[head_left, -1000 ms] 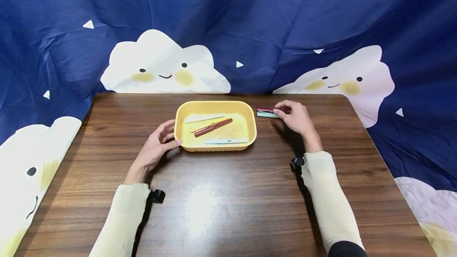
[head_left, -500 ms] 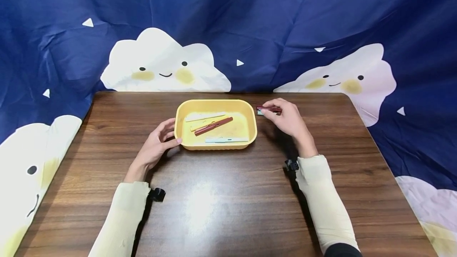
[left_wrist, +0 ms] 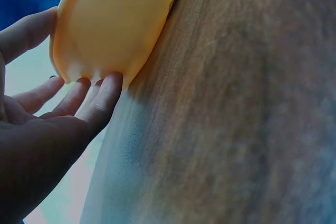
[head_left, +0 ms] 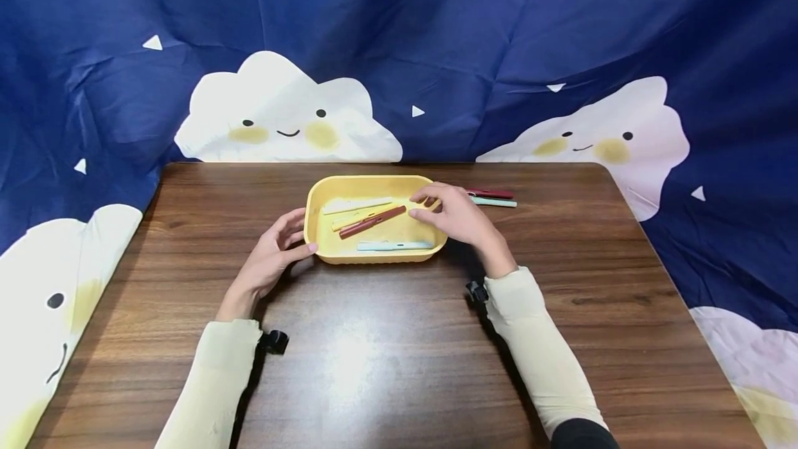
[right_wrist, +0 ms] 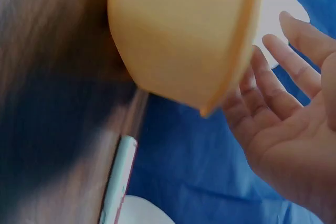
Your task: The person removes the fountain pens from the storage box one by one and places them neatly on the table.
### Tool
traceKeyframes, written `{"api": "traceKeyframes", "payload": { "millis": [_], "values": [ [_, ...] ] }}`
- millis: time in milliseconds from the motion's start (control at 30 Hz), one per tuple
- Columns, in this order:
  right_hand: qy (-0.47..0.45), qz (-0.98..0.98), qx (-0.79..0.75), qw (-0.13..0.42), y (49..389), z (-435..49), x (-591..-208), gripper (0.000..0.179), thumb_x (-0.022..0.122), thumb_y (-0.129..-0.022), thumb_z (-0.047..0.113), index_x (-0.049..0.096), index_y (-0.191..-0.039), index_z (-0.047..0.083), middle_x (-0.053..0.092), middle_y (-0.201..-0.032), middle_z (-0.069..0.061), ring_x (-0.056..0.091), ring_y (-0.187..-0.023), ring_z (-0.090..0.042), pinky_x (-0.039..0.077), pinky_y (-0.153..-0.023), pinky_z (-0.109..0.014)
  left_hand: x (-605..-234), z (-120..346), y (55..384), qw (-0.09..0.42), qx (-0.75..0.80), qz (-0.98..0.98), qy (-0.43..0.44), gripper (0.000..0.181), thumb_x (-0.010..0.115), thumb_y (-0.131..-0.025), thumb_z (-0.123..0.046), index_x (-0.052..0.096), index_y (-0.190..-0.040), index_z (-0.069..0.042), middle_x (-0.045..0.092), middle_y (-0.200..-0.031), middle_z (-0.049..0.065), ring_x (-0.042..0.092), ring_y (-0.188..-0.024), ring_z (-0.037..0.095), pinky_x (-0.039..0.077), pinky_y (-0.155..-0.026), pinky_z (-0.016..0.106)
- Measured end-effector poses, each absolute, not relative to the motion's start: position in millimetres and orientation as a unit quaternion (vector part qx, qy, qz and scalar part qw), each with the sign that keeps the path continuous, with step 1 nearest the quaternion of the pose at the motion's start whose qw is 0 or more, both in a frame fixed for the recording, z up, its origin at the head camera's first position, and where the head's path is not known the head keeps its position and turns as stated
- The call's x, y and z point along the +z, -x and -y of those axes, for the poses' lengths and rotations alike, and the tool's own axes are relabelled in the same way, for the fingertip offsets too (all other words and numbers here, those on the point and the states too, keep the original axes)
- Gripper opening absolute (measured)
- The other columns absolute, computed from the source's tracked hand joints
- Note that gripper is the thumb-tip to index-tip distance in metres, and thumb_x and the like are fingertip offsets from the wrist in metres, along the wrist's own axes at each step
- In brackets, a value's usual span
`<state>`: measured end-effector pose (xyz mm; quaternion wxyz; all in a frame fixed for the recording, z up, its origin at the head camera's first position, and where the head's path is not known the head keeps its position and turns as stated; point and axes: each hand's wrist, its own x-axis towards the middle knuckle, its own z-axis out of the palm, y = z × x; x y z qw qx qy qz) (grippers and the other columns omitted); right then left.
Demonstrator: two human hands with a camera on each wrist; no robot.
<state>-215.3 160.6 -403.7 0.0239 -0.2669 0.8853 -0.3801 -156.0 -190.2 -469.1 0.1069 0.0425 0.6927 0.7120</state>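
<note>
A yellow box (head_left: 312, 217) stands near the table's back edge. Inside lie a white pen (head_left: 357, 205), a yellow pen (head_left: 343, 223), a dark red pen (head_left: 373, 222) and a light blue pen (head_left: 395, 246). My left hand (head_left: 273, 252) rests spread fingertips on the box's left end, with the thumb at the front corner. Over the box's right end hovers my right hand (head_left: 454, 216), thumb and fingers parted with nothing between them. Just right of the box, another dark red pen (head_left: 499, 194) and a mint pen (head_left: 499, 202) lie side by side, their left ends hidden by that hand.
The brown wooden table (head_left: 386, 366) ends just behind the box. A dark blue cloth (head_left: 461, 33) with white clouds hangs behind and around it. A black wrist camera (head_left: 275, 341) sits on the left sleeve, another camera (head_left: 477, 292) on the right.
My right hand has moved left, off the two pens on the table and over the box's right end. Those pens' right ends now show. My left hand and the box have stayed put.
</note>
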Motion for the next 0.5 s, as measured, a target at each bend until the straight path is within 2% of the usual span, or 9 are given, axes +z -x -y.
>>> {"api": "traceKeyframes", "payload": {
  "millis": [267,500],
  "values": [
    [0.289,-0.883,-0.349,0.122,215.1,-135.3,-411.4,0.027,0.076,-0.093,0.017,0.073,-0.113,0.0,0.072,-0.101,-0.008,0.064,-0.092,-0.022,0.052,-0.08,-0.037,-466.7,190.5,155.5,0.104,0.715,-0.69,-0.042,0.076,0.071,-0.089,0.005,0.033,-0.154,0.001,0.041,-0.149,0.026,0.047,-0.129,0.04,0.05,-0.091,0.021],
    [0.299,-0.886,-0.309,0.174,217.4,-122.4,-418.1,0.023,0.08,-0.089,0.02,0.074,-0.106,0.005,0.071,-0.096,-0.002,0.065,-0.091,-0.018,0.052,-0.083,-0.033,-468.1,189.3,155.7,0.105,0.715,-0.69,-0.044,0.076,0.07,-0.089,0.007,0.032,-0.154,0.002,0.041,-0.149,0.026,0.047,-0.13,0.04,0.048,-0.093,0.021]
  ]
}}
